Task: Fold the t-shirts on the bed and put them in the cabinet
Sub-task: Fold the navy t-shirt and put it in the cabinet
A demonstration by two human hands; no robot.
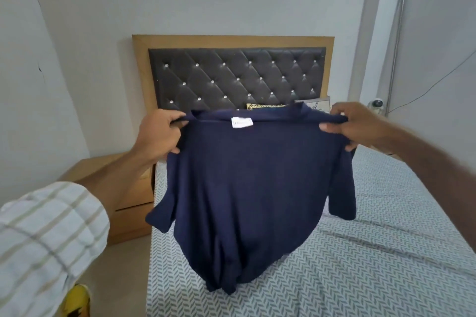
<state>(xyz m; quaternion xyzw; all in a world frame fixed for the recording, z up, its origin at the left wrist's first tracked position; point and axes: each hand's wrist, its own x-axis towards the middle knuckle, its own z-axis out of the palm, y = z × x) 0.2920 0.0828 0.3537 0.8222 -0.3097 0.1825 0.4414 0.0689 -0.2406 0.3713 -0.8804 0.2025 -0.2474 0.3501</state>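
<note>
Navy t-shirt (253, 188) held up over the bed (360, 252), hem touching the sheet. My left hand (161, 134) pinches one shoulder, my right hand (353, 125) the other, fingers curled into cloth; white neck label faces me

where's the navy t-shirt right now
In the head view the navy t-shirt hangs centre frame, held up by its shoulders between the left hand and right hand, its hem touching the patterned bed sheet before the headboard.
</note>
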